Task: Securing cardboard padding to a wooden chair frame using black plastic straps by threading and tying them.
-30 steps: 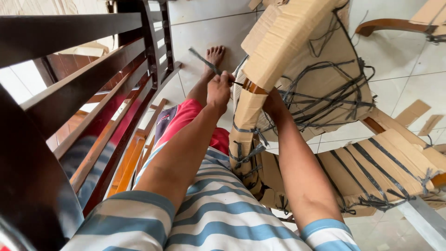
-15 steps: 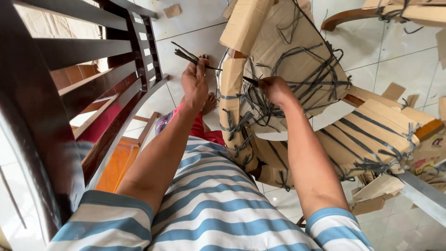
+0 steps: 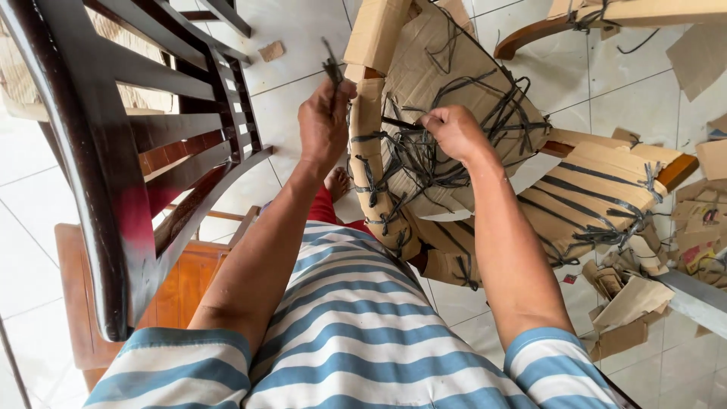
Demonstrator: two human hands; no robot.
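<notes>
**Cutter raised, cords gripped on wrapped chair**

Landmark: the wrapped chair [image 3: 454,136], a wooden frame bound in cardboard and black cords, lying tilted on the tiled floor [image 3: 303,98] in front of me.

My left hand [image 3: 324,125] is just left of the chair's cardboard edge, fingers curled tight into a fist around the handles of a dark cutter [image 3: 332,72]. The tool points up and away from me, its tip beside the chair's upper left corner. I cannot tell if its blades are apart.

My right hand [image 3: 454,132] rests on the chair's cardboard face, fingers bent and pinching a bunch of cords [image 3: 413,155] where many strands cross.

Left of the chair stands a dark slatted chair [image 3: 144,136]. Right of it lie cardboard scraps [image 3: 628,303]. My striped shirt [image 3: 356,333] fills the view below the chair
</notes>
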